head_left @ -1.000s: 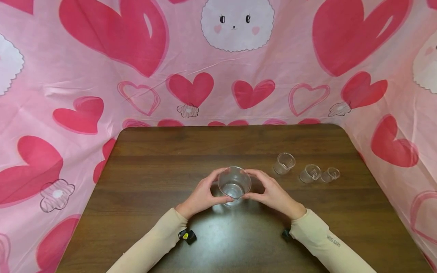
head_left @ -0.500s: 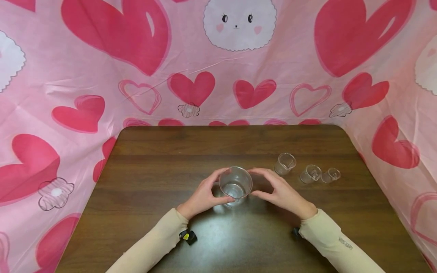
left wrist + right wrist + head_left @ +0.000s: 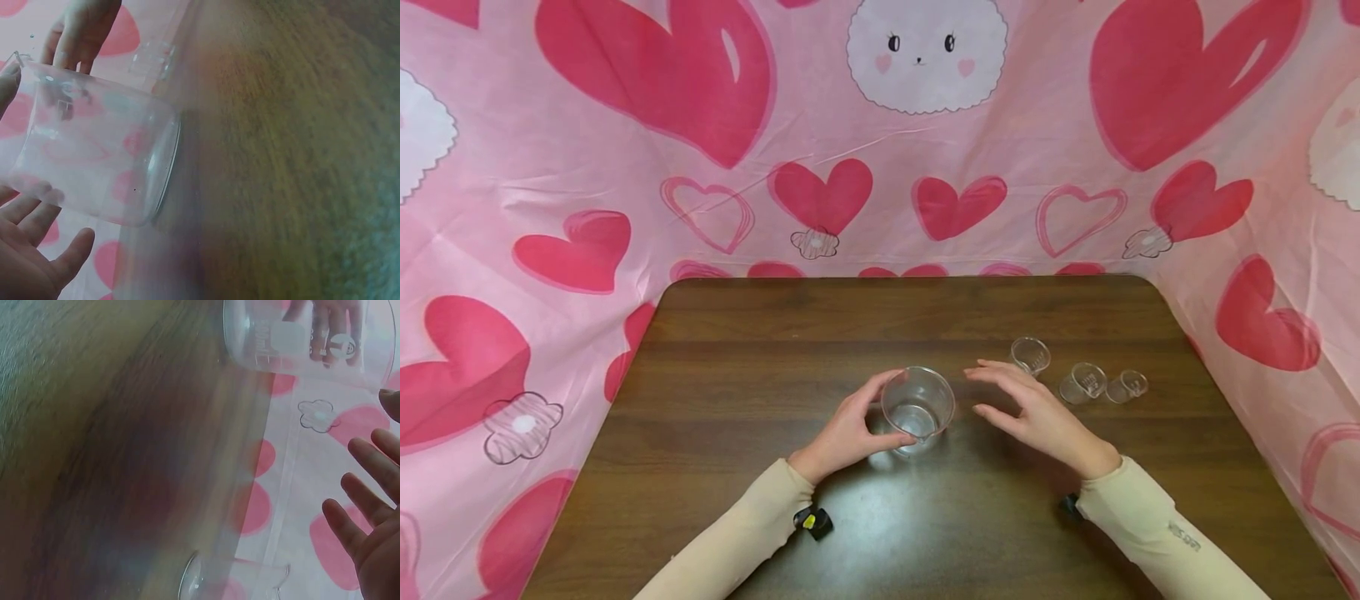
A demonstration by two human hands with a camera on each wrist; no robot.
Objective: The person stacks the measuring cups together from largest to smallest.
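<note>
A large clear glass beaker (image 3: 917,407) stands upright near the middle of the table, its mouth up and its spout towards me. My left hand (image 3: 844,427) holds it from the left, thumb at the near side and fingers round the far side. Pale printed markings show on the beaker's wall (image 3: 294,337) in the right wrist view. To its right, apart from the glass, my right hand (image 3: 1047,417) has its fingers spread and nothing between them. Its fingertips overlap the lower part of a smaller beaker (image 3: 1031,357) in the head view.
Two still smaller beakers (image 3: 1082,383), (image 3: 1127,387) stand close together further right on the brown wooden table (image 3: 737,333). Pink cloth (image 3: 895,133) printed with hearts hangs round the table's back and sides.
My right hand has let go of the large beaker and moved right, towards the smaller beakers. The left hand has kept its hold, and the large beaker stays in place.
</note>
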